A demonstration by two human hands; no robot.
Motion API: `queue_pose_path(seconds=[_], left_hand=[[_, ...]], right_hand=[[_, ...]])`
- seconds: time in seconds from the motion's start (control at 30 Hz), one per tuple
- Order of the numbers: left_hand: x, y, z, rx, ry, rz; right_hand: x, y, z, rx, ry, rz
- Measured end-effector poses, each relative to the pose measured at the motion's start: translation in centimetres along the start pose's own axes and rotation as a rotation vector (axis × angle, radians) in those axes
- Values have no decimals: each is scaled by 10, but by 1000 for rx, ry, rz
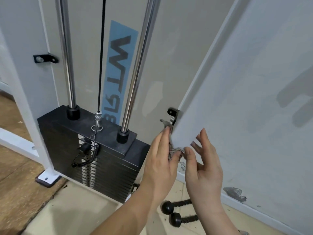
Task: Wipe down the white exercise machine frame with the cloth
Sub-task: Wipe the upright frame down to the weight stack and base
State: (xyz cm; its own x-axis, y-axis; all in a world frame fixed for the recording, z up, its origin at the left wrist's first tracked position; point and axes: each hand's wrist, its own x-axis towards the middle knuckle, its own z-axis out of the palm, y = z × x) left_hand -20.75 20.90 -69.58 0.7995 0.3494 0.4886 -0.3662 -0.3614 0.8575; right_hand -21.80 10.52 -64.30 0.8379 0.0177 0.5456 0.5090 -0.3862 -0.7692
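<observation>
A white machine frame panel slants up from lower centre to top right, its lower end hanging just above my hands. A small grey frayed cloth is wrapped around that panel's bottom corner. My left hand holds the cloth against the panel's left edge, fingers straight and thumb pinching the cloth. My right hand pinches the cloth's lower end with thumb and forefinger, its other fingers spread against the panel face.
A black weight stack with two chrome guide rods and a black cable stands to the left. A white back panel carries a blue label. A black rope handle lies on the floor below. A grey wall is at right.
</observation>
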Motion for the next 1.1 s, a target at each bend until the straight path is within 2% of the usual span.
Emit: queue_pose_path(seconds=[0.2, 0.4, 0.53, 0.67, 0.77, 0.83, 1.0, 1.1], left_hand=[[-46, -55, 0, -12, -42, -152], [-44, -58, 11, -27, -6, -127], [-84, -102, 18, 35, -35, -279], [-82, -95, 26, -13, 48, -329], [-82, -89, 40, 2, 136, -315], [-95, -105, 43, 48, 141, -330], [-117, -132, 50, 144, 127, -336], [-121, -140, 59, 171, 145, -322]], right_hand=[[-21, 29, 7, 7, -6, -21], [-33, 50, 20, -8, -2, 12], [-38, 70, 24, -38, 14, -106], [-50, 85, 36, 57, -18, 27], [-62, 95, 40, 18, -95, 33], [-70, 101, 40, 45, -105, 60], [-94, 130, 46, 53, -127, 309], [-100, 138, 50, 88, -141, 386]])
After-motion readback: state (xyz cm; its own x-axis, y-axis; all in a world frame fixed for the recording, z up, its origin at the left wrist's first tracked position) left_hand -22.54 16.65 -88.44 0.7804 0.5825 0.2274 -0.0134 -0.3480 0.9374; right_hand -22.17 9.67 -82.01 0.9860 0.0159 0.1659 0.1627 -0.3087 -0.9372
